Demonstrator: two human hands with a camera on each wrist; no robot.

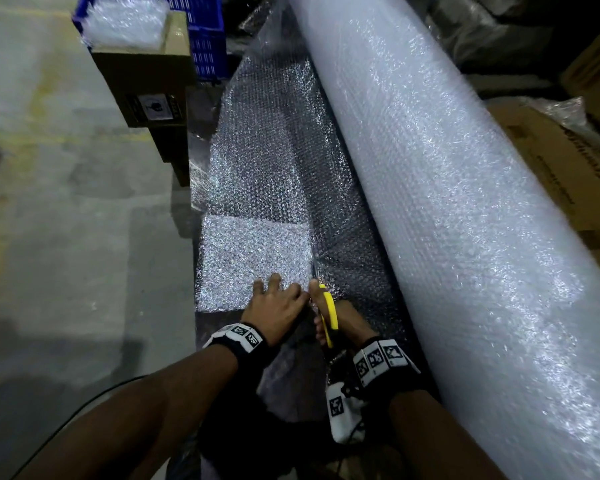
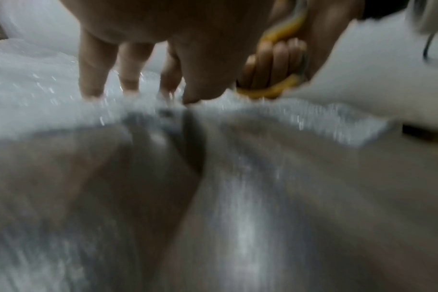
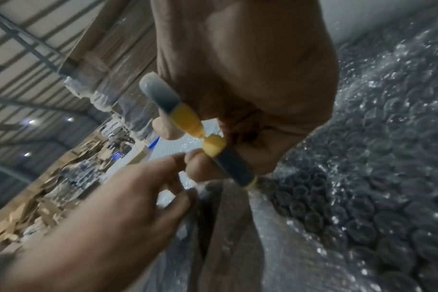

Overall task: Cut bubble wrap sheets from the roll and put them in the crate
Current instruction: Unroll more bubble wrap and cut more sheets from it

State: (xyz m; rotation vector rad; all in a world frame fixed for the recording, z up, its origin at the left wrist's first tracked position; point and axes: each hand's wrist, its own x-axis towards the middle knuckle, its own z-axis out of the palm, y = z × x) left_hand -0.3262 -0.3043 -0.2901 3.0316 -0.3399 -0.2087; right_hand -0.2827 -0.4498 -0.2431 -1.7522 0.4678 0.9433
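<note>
A big bubble wrap roll (image 1: 447, 185) lies diagonally on the right. Its unrolled sheet (image 1: 274, 150) is spread flat to the left of it. A brighter rectangular piece (image 1: 253, 258) at the sheet's near left has a cut running along its right side. My left hand (image 1: 278, 292) presses on this piece with straight, spread fingers (image 2: 90, 79). My right hand (image 1: 340, 317) grips yellow scissors (image 1: 329, 313) just right of it, with the blades in the cut line. The scissor handles (image 3: 188, 122) sit inside my curled fingers. A blue crate (image 1: 207, 36) stands at the far end.
A brown cardboard box (image 1: 146, 81) stands in front of the crate with a pile of bubble wrap sheets (image 1: 125, 20) above it. Flat cartons (image 1: 551, 168) lie beyond the roll on the right. Bare concrete floor (image 1: 66, 237) spreads to the left.
</note>
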